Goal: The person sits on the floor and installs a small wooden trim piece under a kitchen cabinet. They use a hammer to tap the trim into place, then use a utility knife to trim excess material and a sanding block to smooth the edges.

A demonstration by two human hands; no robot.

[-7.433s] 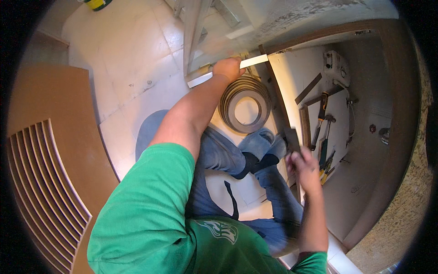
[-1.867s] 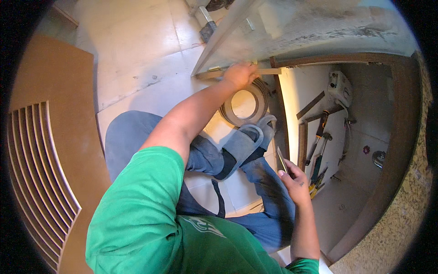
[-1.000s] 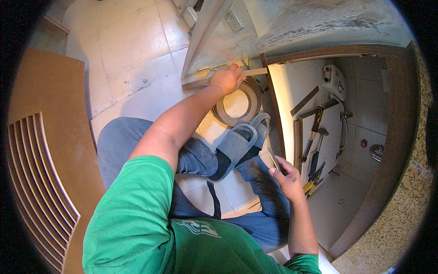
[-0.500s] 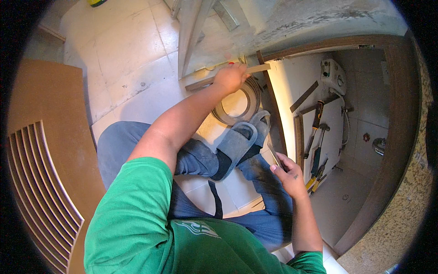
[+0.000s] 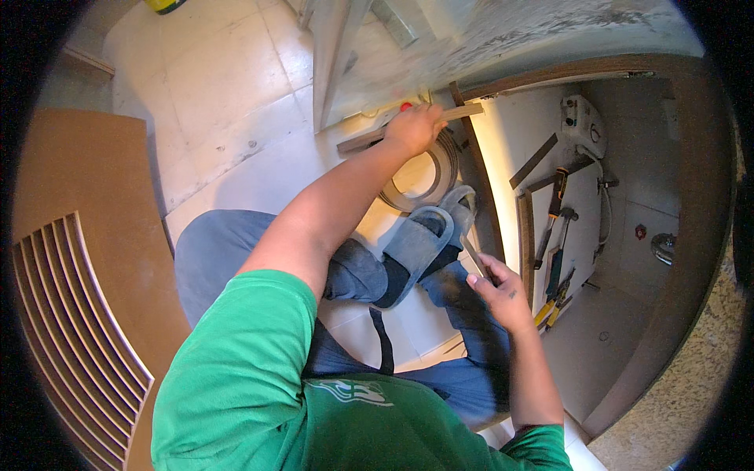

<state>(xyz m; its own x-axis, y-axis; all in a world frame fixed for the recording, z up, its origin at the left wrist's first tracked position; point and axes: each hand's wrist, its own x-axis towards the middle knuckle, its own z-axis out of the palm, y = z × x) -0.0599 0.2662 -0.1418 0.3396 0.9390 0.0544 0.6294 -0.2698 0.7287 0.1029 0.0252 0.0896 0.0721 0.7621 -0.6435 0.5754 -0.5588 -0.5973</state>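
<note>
Head view: the narrow strip (image 5: pixel 463 113) now shows a brown edge, where earlier its white face was up — so the edge appears to be the side presented for attention. The left hand (image 5: pixel 414 130) grips it mid-length, fingers curled round, across the far side of the brown coil (image 5: pixel 445 174); whether they touch, I cannot tell. The right hand (image 5: pixel 499 292) grasps a slim tool (image 5: pixel 476 257) near the sandals (image 5: pixel 416 245) — well apart from the strip, so contact work seems paused.
</note>
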